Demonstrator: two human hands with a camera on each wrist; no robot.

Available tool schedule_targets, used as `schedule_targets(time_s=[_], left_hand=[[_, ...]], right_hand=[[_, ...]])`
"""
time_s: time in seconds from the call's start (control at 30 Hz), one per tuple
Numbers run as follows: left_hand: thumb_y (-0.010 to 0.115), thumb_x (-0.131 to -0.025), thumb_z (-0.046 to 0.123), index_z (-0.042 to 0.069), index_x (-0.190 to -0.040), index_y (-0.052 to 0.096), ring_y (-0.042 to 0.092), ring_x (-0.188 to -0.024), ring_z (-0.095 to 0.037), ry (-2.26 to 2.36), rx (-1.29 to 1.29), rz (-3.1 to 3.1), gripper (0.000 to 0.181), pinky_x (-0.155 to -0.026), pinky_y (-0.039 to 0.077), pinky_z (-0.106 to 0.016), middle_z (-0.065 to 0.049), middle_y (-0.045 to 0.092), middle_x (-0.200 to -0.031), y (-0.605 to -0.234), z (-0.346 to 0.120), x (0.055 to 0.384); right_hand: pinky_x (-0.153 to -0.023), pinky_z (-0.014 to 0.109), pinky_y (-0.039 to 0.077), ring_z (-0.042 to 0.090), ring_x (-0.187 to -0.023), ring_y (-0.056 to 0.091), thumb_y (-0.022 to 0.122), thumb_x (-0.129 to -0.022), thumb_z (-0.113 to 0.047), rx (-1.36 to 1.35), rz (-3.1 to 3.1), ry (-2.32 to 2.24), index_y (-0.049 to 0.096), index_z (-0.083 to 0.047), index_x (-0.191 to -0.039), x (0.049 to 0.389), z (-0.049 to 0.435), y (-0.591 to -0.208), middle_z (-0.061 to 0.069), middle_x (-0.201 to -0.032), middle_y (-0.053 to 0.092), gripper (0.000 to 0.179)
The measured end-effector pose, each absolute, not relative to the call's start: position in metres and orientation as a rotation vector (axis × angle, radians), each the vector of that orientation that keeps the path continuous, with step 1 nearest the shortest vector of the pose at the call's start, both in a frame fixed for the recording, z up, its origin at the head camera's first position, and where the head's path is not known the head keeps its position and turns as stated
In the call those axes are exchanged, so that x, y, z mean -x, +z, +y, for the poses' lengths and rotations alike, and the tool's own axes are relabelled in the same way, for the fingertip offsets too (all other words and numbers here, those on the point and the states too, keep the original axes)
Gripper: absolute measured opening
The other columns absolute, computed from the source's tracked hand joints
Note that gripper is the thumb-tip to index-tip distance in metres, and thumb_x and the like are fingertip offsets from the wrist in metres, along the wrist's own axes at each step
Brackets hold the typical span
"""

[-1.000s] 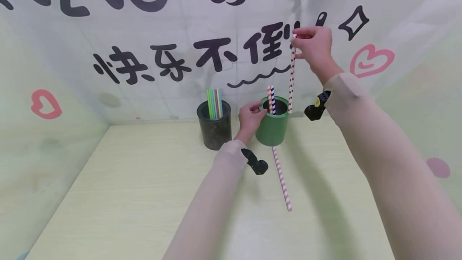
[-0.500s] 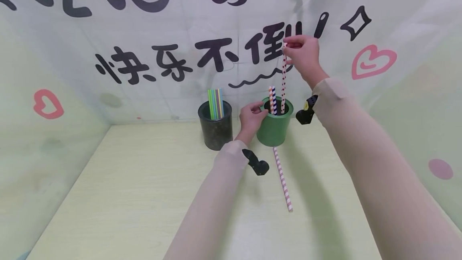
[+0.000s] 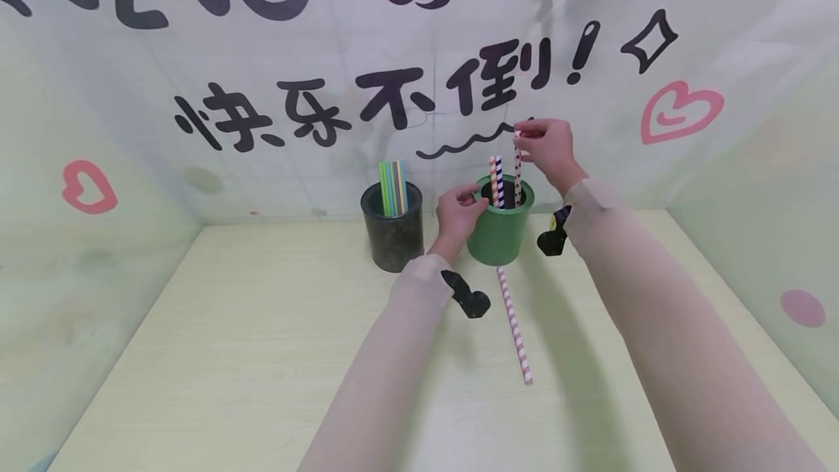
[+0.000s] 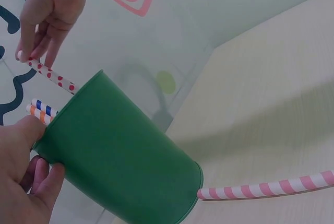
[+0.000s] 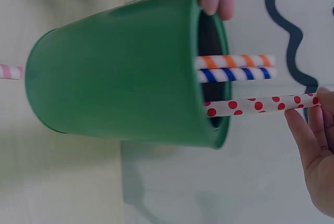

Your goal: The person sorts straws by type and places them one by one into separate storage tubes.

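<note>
My right hand (image 3: 549,151) pinches the top end of a white paper straw with red dots (image 5: 255,105), whose lower part is down inside the green cup (image 3: 498,237). At the cup's left rim, my left hand (image 3: 457,217) grips the edge, thumb on one side and fingers on the other in the left wrist view. An orange-striped straw (image 5: 235,61) and a blue-striped straw (image 5: 237,74) stand side by side in the same cup; their lower ends are hidden. In front of the cup, a pink-striped straw (image 3: 514,326) lies on the table (image 3: 262,355).
Left of the green cup stands a black cup (image 3: 395,242) holding several plain coloured straws (image 3: 393,188). Behind both cups rises a white printed backdrop (image 3: 314,42), and side panels (image 3: 754,188) flank the table.
My right hand has moved left and then down, taking the red-dotted straw from beside the green cup into it. My left hand has stayed at the rim.
</note>
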State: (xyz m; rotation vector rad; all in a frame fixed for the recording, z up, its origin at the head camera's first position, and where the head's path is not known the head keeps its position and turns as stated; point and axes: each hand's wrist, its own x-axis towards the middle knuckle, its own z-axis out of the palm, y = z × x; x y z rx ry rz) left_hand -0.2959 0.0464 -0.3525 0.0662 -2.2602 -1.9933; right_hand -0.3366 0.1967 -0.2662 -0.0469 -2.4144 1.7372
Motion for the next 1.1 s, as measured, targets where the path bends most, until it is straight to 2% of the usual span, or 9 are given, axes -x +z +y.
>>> schedule_targets(time_s=[0.3, 0.53, 1.1], left_hand=[[0.07, -0.079, 0.006, 0.006, -0.109, 0.066, 0.053, -0.08, -0.011, -2.006, -0.077, -2.261, 0.03, -0.071, 0.052, -0.022, -0.007, 0.062, -0.093, -0.354, 0.045, 0.297], [0.07, -0.079, 0.006, 0.006, -0.108, 0.067, 0.056, -0.084, -0.013, -1.986, -0.077, -2.276, 0.03, -0.072, 0.052, -0.022, -0.006, 0.061, -0.094, -0.353, 0.045, 0.297], [0.071, -0.079, 0.006, 0.006, -0.108, 0.067, 0.057, -0.089, -0.014, -1.958, -0.062, -2.288, 0.029, -0.076, 0.052, -0.022, -0.009, 0.063, -0.099, -0.353, 0.045, 0.299]], right_hand=[[-0.079, 0.03, 0.053, 0.014, -0.086, 0.054, 0.057, -0.087, 0.001, 0.054, -2.458, 1.78, 0.056, 0.004, -0.12, 0.335, 0.195, -0.289, 0.01, -0.097, 0.054, 0.033], [-0.077, 0.029, 0.054, 0.016, -0.087, 0.053, 0.058, -0.087, 0.001, 0.088, -2.495, 1.769, 0.057, 0.004, -0.12, 0.337, 0.19, -0.295, 0.013, -0.102, 0.054, 0.033], [-0.082, 0.035, 0.052, 0.017, -0.089, 0.051, 0.058, -0.089, -0.004, 0.152, -2.459, 1.826, 0.057, -0.001, -0.121, 0.343, 0.186, -0.304, 0.009, -0.101, 0.051, 0.032]])
